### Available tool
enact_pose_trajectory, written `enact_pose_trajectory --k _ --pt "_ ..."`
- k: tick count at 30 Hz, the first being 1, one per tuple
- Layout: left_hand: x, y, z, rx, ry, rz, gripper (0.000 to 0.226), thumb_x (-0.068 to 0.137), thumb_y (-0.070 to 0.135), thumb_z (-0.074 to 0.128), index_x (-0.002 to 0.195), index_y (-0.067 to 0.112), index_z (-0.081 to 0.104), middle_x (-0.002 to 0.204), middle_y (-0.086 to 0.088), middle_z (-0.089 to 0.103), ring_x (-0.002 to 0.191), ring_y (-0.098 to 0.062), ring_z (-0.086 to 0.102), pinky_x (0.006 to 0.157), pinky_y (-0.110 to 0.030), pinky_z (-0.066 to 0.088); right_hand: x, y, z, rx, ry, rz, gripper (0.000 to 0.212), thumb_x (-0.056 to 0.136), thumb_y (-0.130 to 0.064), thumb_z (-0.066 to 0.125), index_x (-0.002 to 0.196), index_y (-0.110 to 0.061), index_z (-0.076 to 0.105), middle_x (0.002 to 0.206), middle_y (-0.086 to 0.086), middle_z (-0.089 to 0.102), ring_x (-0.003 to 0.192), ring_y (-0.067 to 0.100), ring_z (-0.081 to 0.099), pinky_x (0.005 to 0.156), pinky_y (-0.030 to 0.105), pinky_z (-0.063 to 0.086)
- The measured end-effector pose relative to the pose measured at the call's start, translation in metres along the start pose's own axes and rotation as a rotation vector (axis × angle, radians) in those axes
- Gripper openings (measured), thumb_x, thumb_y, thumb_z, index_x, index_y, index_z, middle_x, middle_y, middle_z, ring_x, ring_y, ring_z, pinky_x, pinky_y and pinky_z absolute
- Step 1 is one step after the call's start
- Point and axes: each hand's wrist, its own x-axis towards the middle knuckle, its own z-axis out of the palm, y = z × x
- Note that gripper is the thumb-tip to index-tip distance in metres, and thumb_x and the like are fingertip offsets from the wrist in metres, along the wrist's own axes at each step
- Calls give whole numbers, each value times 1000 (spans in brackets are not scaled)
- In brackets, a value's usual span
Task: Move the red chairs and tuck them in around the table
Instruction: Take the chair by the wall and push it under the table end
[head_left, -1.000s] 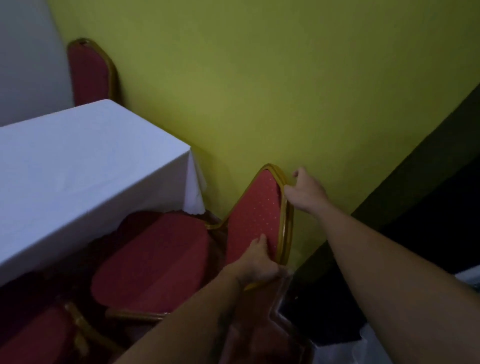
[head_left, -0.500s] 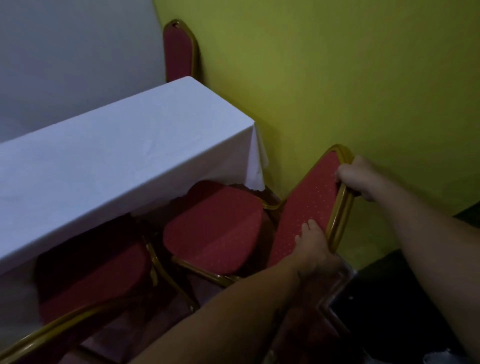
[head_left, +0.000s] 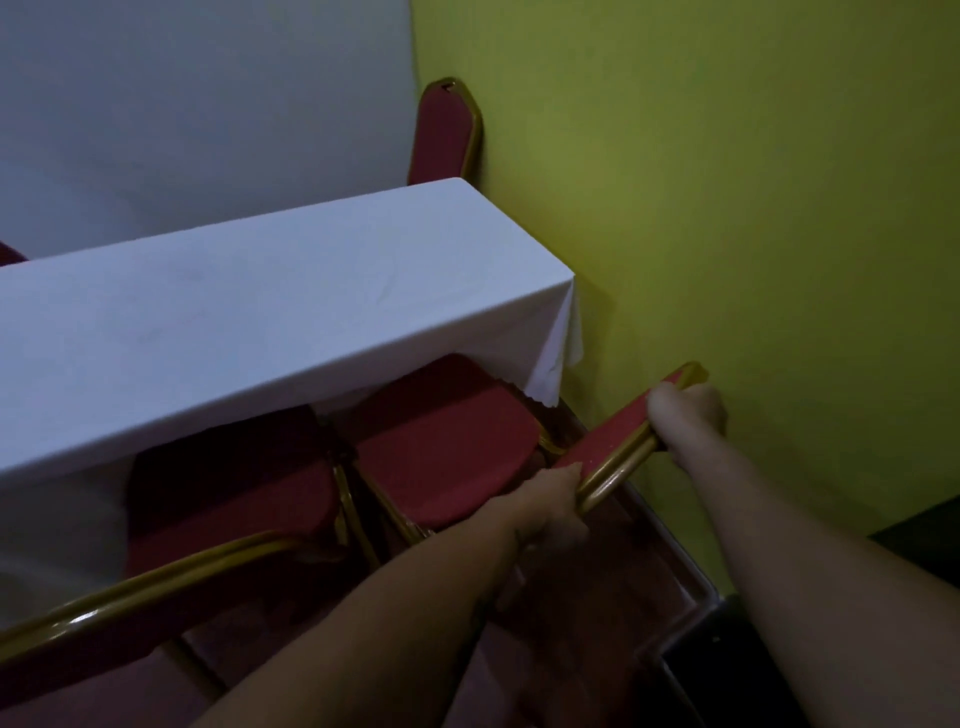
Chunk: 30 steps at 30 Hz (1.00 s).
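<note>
A red chair with a gold frame stands at the table's right end, its seat partly under the white tablecloth. My left hand grips the lower edge of its backrest. My right hand grips the backrest's top edge close to the yellow wall. A second red chair sits to the left, its seat under the cloth and its gold back rail crossing the lower left. A third red chair stands behind the table's far corner.
The yellow wall runs close along the right side. A dark object with a metal edge lies on the floor at lower right. A white wall is behind the table. Another bit of red shows at the left edge.
The held chair's seat has slid further under the tablecloth. My view has swung left and down, so the backrest appears edge-on. Both hands keep their grip on the backrest.
</note>
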Motion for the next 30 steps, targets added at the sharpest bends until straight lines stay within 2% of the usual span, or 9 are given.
enact_pose_trajectory --k 1,3,6,11,14,17,22,26,30 --pt "-6 -9 -6 -5 -6 -6 88 85 9 69 161 21 25 142 -15 53 119 -33 61 98 -45 57 -9 -1 8 -1 15 15 36 78 -19 59 109 -2 67 102 15 71 80 33 69 75 44 62" --pt "-16 -25 -17 -10 -2 -13 88 86 6 68 161 24 26 138 -14 54 117 -32 62 96 -44 58 -25 -5 24 13 40 40 44 78 -20 59 118 -1 65 116 19 71 100 39 70 88 44 60" --pt "-29 -47 -33 -14 32 -7 83 86 4 67 158 28 33 130 -11 58 109 -29 63 88 -39 59 -46 -11 42 66 82 70 46 84 -15 61 126 1 60 126 22 67 111 41 67 90 41 56" --pt "-50 -83 -57 41 74 -8 80 88 5 64 158 31 35 112 -1 53 88 -17 58 74 -31 54 -78 -19 72 108 45 122 59 88 -7 62 143 0 40 139 26 56 124 46 58 101 48 53" --pt "-53 -98 -71 43 89 -37 80 87 8 64 158 33 35 117 -4 56 92 -20 61 77 -33 56 -91 -26 84 109 4 104 68 85 -9 62 145 -2 32 136 26 58 120 48 60 99 53 54" --pt "-52 -105 -82 59 115 -50 79 87 11 64 157 35 37 124 -7 59 95 -23 61 80 -35 57 -95 -28 88 80 -33 88 71 82 -16 67 142 -4 31 129 25 60 112 47 63 94 50 56" --pt "-43 -100 -82 34 148 -35 76 87 10 61 155 36 40 130 -9 60 105 -28 64 94 -42 58 -82 -33 94 140 -71 97 66 77 -16 63 136 -9 33 123 23 59 102 45 65 85 59 60" --pt "-30 -93 -80 10 174 -16 77 86 8 62 153 39 42 124 -6 61 100 -24 63 93 -42 58 -76 -43 91 209 -81 122 59 88 -12 58 142 -6 34 112 16 51 97 39 64 84 58 61" --pt "-23 -87 -74 21 141 9 76 87 10 66 154 33 42 117 -5 61 91 -20 60 85 -37 59 -62 -31 92 190 -38 136 58 85 -9 56 140 -5 36 109 16 49 95 39 59 89 60 58"
